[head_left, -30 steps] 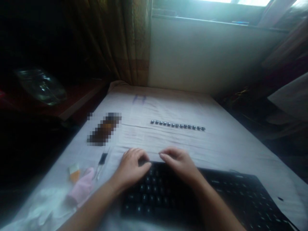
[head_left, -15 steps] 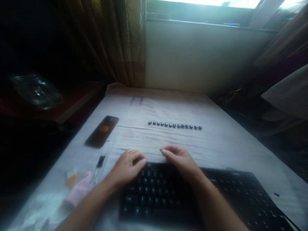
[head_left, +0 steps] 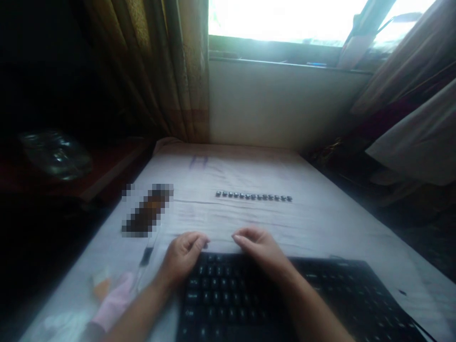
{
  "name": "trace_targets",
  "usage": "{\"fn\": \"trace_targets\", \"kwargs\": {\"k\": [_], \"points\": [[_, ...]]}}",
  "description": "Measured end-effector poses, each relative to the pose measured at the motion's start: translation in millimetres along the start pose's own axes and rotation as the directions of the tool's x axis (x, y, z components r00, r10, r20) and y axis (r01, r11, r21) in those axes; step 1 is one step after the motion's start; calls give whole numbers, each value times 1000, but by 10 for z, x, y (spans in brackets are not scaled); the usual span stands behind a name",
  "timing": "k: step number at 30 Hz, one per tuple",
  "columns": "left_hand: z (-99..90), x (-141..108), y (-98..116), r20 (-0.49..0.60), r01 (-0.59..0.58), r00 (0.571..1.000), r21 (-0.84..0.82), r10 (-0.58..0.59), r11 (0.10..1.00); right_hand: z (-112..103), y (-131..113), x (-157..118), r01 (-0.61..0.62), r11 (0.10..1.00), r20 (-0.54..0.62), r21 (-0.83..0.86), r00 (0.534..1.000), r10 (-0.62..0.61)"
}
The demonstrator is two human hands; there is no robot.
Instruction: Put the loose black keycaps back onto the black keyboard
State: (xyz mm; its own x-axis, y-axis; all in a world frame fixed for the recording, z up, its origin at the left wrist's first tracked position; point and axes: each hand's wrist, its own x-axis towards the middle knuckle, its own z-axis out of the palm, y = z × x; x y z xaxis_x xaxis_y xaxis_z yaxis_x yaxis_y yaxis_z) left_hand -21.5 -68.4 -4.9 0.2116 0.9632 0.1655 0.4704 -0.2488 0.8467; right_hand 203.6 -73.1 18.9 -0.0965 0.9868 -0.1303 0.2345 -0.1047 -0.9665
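Note:
A black keyboard (head_left: 228, 297) lies on the white cloth in front of me. At its top left corner is my left hand (head_left: 183, 254), fingers curled and thumb tip against them. My right hand (head_left: 259, 247) hovers over the keyboard's upper edge in a pinch. Whatever either hand holds, if anything, is too small or hidden to make out. Beyond my hands, small dark keycaps (head_left: 253, 196) form a straight row on the cloth.
A pixelated dark phone (head_left: 147, 211) lies at the left. Nearer me are a brush-like tool with a black band (head_left: 146, 256) and a pink cloth (head_left: 116, 304). A small dark piece (head_left: 402, 292) sits right of the keyboard. A curtain (head_left: 178, 71) hangs behind.
My left hand's thumb has closed in against its fingers, off the keyboard's corner. The right hand keeps its pinch, nearly unmoved. The view has tilted up, so everything sits lower.

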Motion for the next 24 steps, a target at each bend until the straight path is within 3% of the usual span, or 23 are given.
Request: {"fn": "trace_targets", "kwargs": {"k": [7,10,13,15,16,19,24], "points": [[18,13,-18,-28,10,1000,-30,-11,999,89,-55,15,1,991,101,-135,995,13],[24,20,-19,-33,-10,999,-30,9,999,84,-105,118,64,964,156,-258,988,-24],[30,25,-40,-32,-34,999,-21,34,999,58,-185,326,199,799,121,-567,980,-158],[34,27,-58,-29,-46,999,-16,46,999,43,-245,508,208,634,62,-745,968,-244],[36,27,-66,-29,-50,998,-14,49,999,38,-273,604,191,592,32,-783,963,-268],[47,24,-87,-31,-51,998,-12,51,999,36,-324,884,147,538,-29,-830,952,-305],[65,19,-104,-49,-38,998,-10,37,999,73,-304,1215,143,457,-22,-878,942,-336]]}}
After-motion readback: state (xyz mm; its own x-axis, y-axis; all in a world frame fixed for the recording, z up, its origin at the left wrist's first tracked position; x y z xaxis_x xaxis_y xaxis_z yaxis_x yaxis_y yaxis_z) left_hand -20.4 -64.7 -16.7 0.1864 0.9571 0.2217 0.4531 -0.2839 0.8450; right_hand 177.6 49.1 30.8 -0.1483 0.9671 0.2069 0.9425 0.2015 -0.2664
